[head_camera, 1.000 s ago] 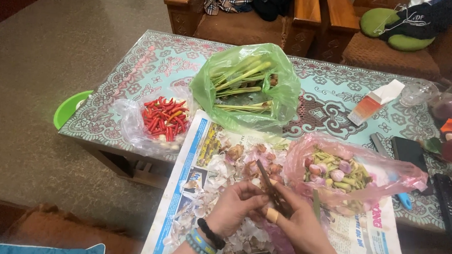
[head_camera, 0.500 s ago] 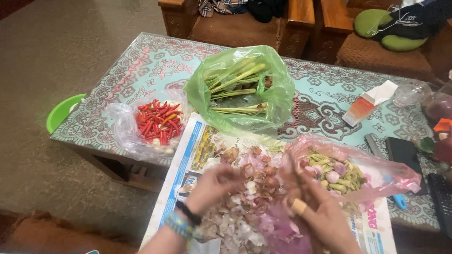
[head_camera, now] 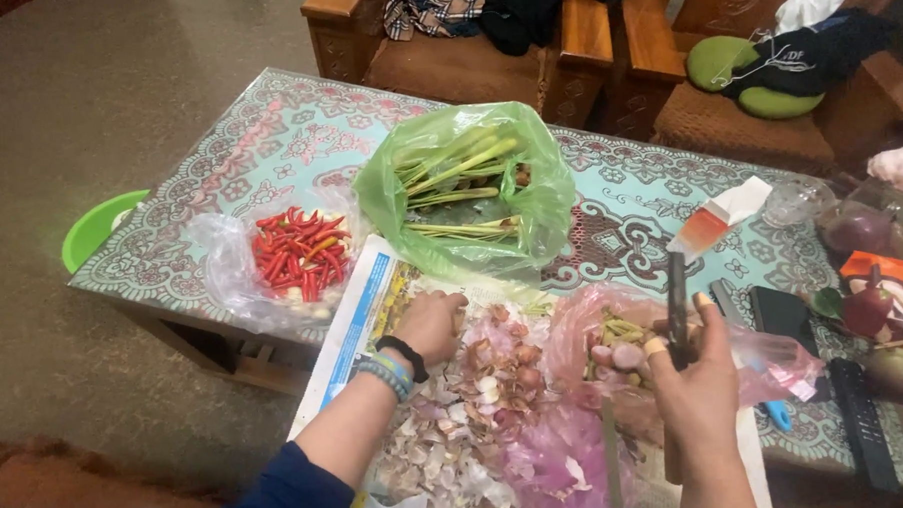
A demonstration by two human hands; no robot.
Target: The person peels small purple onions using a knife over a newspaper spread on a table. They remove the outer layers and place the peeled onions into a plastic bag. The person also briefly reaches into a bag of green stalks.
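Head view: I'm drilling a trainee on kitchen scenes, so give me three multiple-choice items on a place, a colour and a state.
1. Where is the left hand?
A. on the shallot pile
B. in the green bag
C. on the chillies

2. What colour is the bag holding the long stalks?
A. pink
B. green
C. clear

3. What does the right hand hold?
A. nothing
B. a phone
C. a knife

Answers:
1 A, its fingers rest on the shallots on the newspaper.
2 B, green plastic surrounds the stalks.
3 C, its grip is closed on a knife, blade pointing up.
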